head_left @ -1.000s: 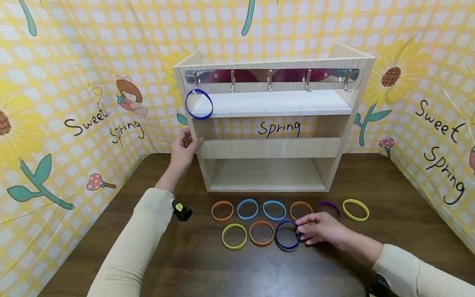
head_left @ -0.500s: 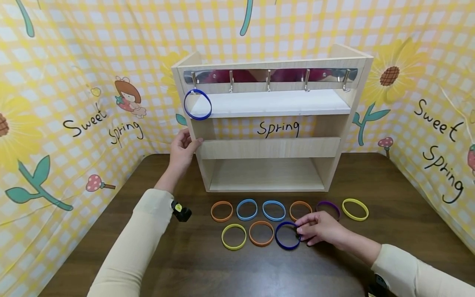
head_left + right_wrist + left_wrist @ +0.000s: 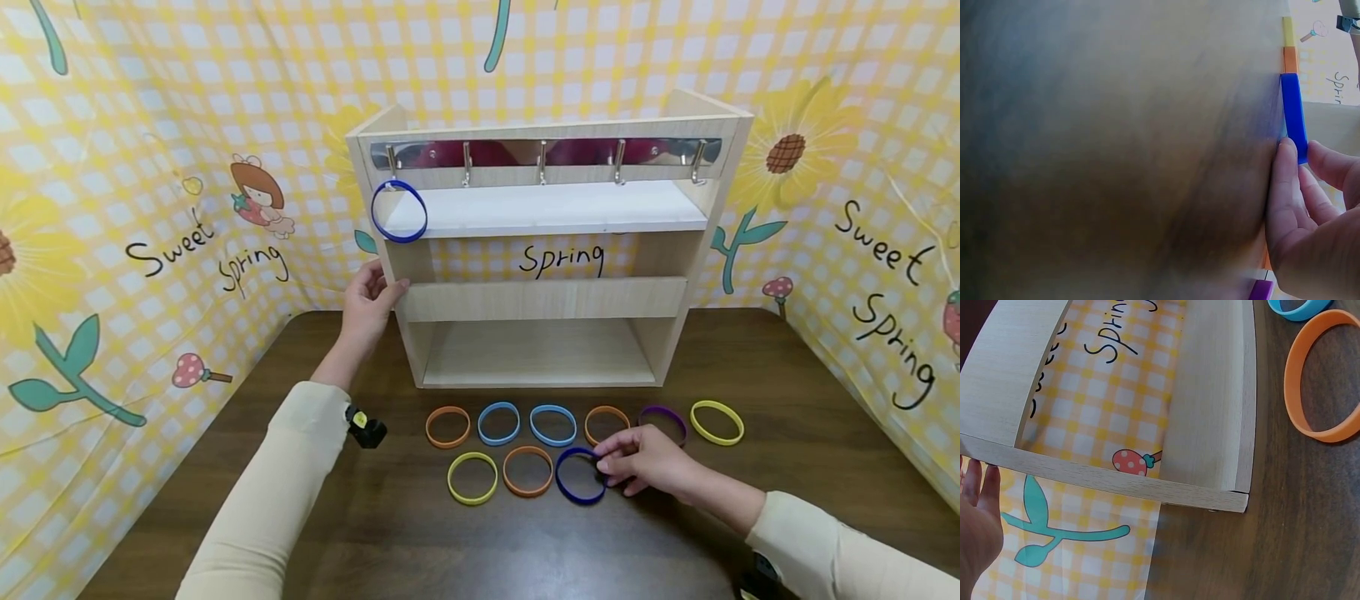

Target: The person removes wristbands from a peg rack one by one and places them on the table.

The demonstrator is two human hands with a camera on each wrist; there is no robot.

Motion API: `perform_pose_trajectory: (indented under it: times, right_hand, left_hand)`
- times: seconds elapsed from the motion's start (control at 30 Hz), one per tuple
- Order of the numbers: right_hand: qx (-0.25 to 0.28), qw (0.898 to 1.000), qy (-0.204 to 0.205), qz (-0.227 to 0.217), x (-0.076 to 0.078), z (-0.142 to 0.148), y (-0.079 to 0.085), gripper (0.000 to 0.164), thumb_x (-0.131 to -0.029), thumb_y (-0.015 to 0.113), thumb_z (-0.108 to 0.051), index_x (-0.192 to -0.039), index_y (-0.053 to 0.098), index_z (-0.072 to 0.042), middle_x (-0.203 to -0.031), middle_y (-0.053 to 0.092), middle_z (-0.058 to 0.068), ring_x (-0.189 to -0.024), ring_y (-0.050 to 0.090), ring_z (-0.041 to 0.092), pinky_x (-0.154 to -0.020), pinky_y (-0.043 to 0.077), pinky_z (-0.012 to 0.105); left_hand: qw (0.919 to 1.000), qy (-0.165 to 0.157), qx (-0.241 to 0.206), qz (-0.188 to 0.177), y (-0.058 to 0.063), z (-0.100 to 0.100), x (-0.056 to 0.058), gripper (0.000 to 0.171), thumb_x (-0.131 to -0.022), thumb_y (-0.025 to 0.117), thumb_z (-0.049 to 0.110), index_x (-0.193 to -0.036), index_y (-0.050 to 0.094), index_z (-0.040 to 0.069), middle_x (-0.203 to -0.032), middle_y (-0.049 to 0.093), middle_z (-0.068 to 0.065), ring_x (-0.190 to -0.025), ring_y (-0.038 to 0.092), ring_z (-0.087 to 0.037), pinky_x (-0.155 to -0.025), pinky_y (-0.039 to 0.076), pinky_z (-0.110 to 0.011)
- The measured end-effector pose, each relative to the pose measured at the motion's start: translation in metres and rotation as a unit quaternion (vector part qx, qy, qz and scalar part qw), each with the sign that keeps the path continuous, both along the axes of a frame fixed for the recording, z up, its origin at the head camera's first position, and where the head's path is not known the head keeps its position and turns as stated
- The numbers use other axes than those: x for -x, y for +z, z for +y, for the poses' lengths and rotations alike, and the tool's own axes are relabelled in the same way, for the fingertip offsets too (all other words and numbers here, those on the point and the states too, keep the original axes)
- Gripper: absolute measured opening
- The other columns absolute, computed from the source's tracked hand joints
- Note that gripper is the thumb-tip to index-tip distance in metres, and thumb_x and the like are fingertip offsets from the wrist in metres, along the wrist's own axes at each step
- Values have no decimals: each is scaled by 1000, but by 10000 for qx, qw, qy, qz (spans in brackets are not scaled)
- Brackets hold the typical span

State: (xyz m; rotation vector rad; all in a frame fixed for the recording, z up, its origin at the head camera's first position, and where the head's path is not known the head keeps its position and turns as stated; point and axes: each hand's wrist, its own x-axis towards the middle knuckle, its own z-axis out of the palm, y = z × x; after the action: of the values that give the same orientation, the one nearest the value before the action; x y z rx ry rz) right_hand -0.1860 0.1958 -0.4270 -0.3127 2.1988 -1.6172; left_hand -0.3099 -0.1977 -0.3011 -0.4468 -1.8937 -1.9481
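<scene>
My right hand pinches the right edge of a dark blue silicone wristband on the brown table. In the right wrist view, thumb and fingers take the near end of this blue wristband, which looks slightly tilted up. My left hand holds the left side panel of a light wooden shelf, thumb on its front edge. The left wrist view shows fingertips against that panel. Another blue wristband hangs from the leftmost hook of the metal hook strip.
Left of the held band lie an orange wristband and a yellow wristband. Behind them runs a row of several orange, light blue, purple and yellow wristbands. Checked yellow cloth surrounds the table.
Very little differs. The right hand's fingers have shifted slightly at the blue wristband's edge, and the head view has drifted a touch. The left hand stays on the shelf.
</scene>
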Motion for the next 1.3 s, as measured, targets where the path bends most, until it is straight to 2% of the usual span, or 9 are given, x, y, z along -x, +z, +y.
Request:
perform_pose_trajectory:
  times: [0.2,0.33,0.43,0.67,0.9,1.07,1.3]
  right_hand:
    - [-64,10000,22,24,-1,-1,1,26,-87,71,-9,-106,66,8,-84,67,7,-73,67,23,-57,56,37]
    - [-100,9999,10,26,-1,-2,2,26,-88,71,-8,-106,65,9,-84,67,7,-73,67,23,-57,56,38]
    - [-106,9999,29,40,-1,-2,4,26,-88,71,-8,-106,65,9,-84,66,7,-74,67,24,-58,56,39]
    - [-176,9998,51,54,-1,-1,10,26,-88,70,-7,-107,64,11,-85,67,9,-76,67,24,-60,57,40]
    - [-222,9995,-24,223,5,-5,26,30,-88,71,-11,-109,64,10,-88,66,13,-81,68,28,-63,57,41]
    - [27,9994,-45,337,13,-13,38,32,-90,69,-9,-113,61,12,-90,66,16,-81,67,28,-66,57,40]
    - [470,9974,-120,529,26,-34,58,29,-91,68,-6,-114,62,9,-96,65,19,-86,67,33,-68,57,38]
  left_hand:
    - [10000,-3,-24,-26,0,0,0,41,-90,62,-5,-128,48,-13,-105,61,3,-106,56,-21,-81,48,-23]
    - [10000,20,-52,-6,-1,0,1,31,-89,63,-4,-119,58,-1,-106,62,2,-102,57,-17,-80,49,-23]
    - [10000,-30,-64,55,-1,0,2,29,-89,63,-4,-116,61,6,-105,62,1,-100,58,-15,-80,49,-23]
    - [9998,-117,-121,104,-2,-1,2,29,-89,63,-5,-115,61,7,-106,62,0,-103,58,-20,-80,49,-23]
    - [9999,-64,-34,113,-1,-2,2,29,-89,63,-3,-117,60,5,-107,62,0,-101,58,-17,-80,49,-24]
    - [9999,-80,-41,145,-1,-2,1,30,-89,63,-4,-118,60,4,-107,62,0,-104,57,-21,-80,49,-24]
    - [10000,-41,9,90,-1,-2,0,29,-90,64,-2,-118,60,4,-107,62,1,-103,58,-17,-81,49,-23]
